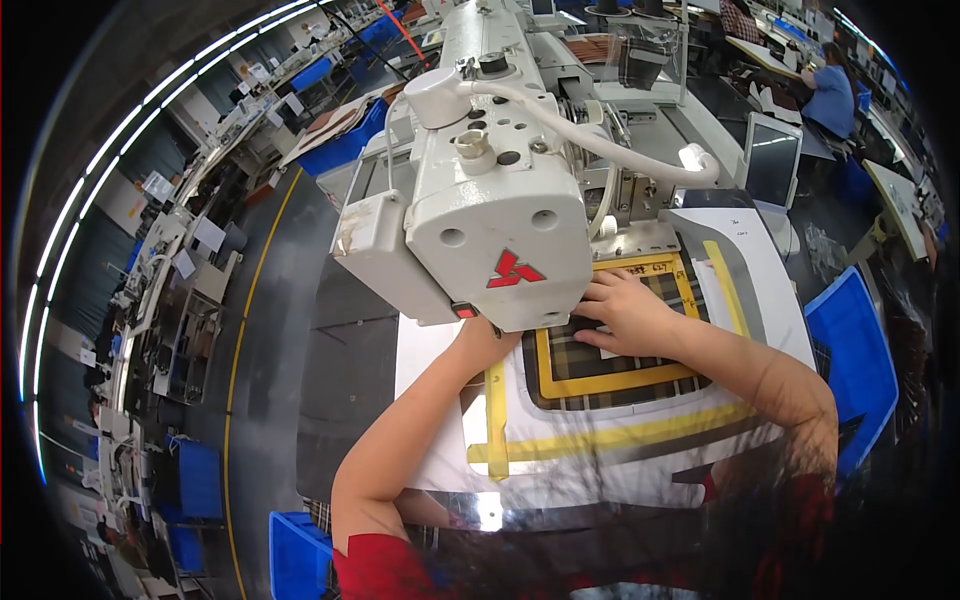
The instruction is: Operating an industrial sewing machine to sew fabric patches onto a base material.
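- Two bare hands work at a white sewing machine [497,225], each forearm reaching in from the near side, out of red sleeves [375,566].
- Right hand [628,312]: palm down on a dark plaid fabric piece [580,365], its fingers a little apart, laid across the cloth rather than clamped on anything.
- Left hand [490,343]: mostly hidden behind the near end of the machine — I cannot tell whether its fingers are apart, together or closed on something.
- That fabric lies just right of the machine's near end, with a yellow frame [620,383] on top of it; the cloth shows inside the frame and beyond its near edge.
- Around them spreads a white sheet [418,350] with strips of yellow tape [610,437] on its left, near and right sides.
- One blue bin [858,365] stands to the right, another near left.
- Far right — a person in a blue top [832,100].
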`<state>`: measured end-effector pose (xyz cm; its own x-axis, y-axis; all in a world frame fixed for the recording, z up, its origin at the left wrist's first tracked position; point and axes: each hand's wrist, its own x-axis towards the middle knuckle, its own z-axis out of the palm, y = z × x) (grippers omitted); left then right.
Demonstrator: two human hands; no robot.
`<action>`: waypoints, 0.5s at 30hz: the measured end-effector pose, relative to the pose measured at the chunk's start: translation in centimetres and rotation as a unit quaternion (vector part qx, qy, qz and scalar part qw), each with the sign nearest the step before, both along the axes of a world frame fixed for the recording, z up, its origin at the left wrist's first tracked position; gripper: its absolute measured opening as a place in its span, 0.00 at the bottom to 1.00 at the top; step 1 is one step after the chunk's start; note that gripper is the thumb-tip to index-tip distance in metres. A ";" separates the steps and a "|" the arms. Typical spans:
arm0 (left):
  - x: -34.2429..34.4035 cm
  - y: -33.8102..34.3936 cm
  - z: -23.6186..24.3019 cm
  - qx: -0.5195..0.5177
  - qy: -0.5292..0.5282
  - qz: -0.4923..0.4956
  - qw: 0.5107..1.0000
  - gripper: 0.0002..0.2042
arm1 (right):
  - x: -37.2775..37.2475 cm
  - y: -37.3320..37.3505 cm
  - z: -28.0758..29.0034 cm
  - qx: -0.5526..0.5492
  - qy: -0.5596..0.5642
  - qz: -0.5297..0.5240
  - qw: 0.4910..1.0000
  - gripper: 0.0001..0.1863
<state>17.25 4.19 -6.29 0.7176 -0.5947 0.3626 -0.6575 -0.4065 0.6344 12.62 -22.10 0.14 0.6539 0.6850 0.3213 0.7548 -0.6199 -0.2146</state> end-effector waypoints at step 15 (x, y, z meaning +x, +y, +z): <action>-1.0 -2.3 1.6 0.118 -0.072 0.150 0.979 0.14 | 1.3 -0.9 -2.4 0.044 -0.005 0.032 0.998 0.17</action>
